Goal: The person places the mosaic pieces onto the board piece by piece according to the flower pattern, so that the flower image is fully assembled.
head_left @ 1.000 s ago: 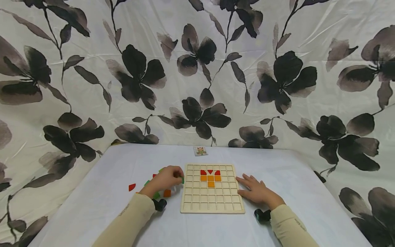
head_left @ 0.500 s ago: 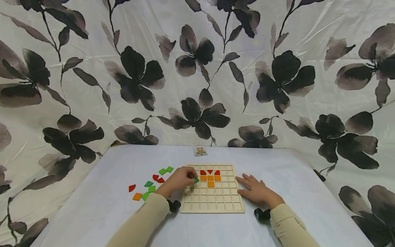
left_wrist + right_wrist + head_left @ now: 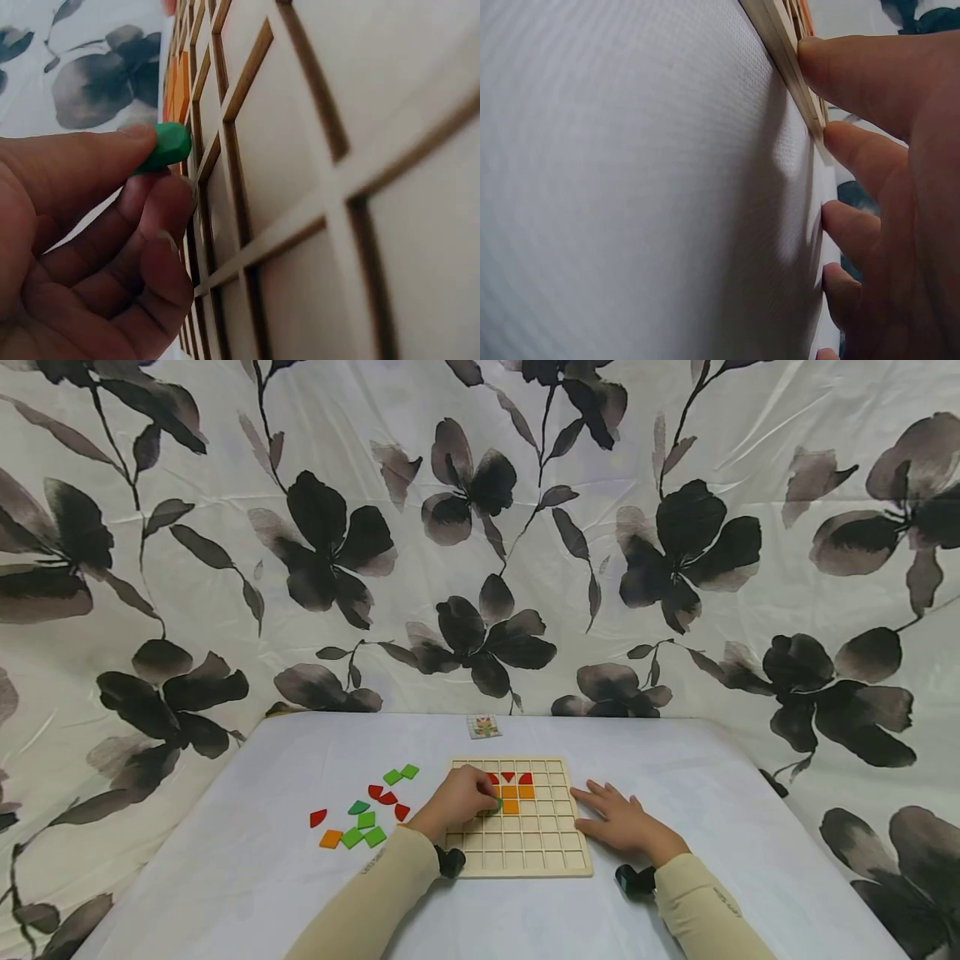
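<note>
My left hand [image 3: 463, 795] pinches a green tile [image 3: 172, 144] between thumb and fingers, just over the wooden grid board [image 3: 536, 852]. In the head view the tile is close to the left of the lowest orange square [image 3: 511, 807]. On the board, a row of orange squares lies under a row of red pieces [image 3: 526, 778]; my left fingers partly cover their left ends. At the board's right edge rests my right hand [image 3: 626, 820], fingers spread. The right wrist view shows its thumb and a finger touching the board's side [image 3: 780, 52].
Loose tiles lie left of the board: several green squares [image 3: 366, 819], a green leaf-shaped piece [image 3: 358, 807], red pieces [image 3: 318, 817] and an orange square [image 3: 331, 838]. A small patterned card [image 3: 483, 727] lies behind the board on the white tablecloth [image 3: 600, 918].
My left hand has carried the green tile rightward from the board's left edge to beside the orange squares, uncovering the loose tiles. The right hand stays at the board's edge.
</note>
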`<state>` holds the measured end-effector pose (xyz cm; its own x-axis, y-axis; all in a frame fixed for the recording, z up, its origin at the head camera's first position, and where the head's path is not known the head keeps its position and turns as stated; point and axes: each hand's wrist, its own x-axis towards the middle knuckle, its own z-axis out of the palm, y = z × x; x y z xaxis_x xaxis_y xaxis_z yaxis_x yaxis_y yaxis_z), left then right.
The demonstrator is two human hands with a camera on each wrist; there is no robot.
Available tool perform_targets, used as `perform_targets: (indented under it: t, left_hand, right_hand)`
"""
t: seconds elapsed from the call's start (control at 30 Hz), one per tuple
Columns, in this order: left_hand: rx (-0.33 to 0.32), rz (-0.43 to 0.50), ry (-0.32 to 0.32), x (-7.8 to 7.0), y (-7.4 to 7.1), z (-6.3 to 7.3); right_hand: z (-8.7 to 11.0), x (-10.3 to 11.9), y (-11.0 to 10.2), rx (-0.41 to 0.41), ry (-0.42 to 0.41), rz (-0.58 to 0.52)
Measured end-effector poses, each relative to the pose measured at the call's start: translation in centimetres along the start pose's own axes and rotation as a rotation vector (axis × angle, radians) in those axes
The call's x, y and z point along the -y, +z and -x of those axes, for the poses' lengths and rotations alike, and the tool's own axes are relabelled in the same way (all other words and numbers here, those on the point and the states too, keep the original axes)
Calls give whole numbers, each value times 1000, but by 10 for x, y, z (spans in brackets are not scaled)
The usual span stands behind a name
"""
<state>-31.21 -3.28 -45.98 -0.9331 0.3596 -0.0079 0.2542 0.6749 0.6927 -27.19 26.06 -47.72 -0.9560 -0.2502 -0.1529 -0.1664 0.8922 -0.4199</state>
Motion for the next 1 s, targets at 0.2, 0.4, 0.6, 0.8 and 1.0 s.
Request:
perform_targets:
  t: [0.2, 0.4, 0.6, 0.8, 1.0]
  left_hand:
    - [61, -129, 29, -6, -6, -2]
    - [182, -330, 160, -17, -12, -10]
    - [199, -385, 217, -18, -7, -17]
    - [179, -375, 214, -15, -5, -15]
    - [168, -383, 188, -9, -10, -7]
  right_hand:
    - [0, 1, -2, -1, 6, -5]
    - [-1, 1, -3, -3, 2, -3]
    - [-1, 0, -3, -1, -6, -3]
    - [-2, 0, -4, -8, 1, -5]
    - [-1, 0, -3, 4, 2, -4]
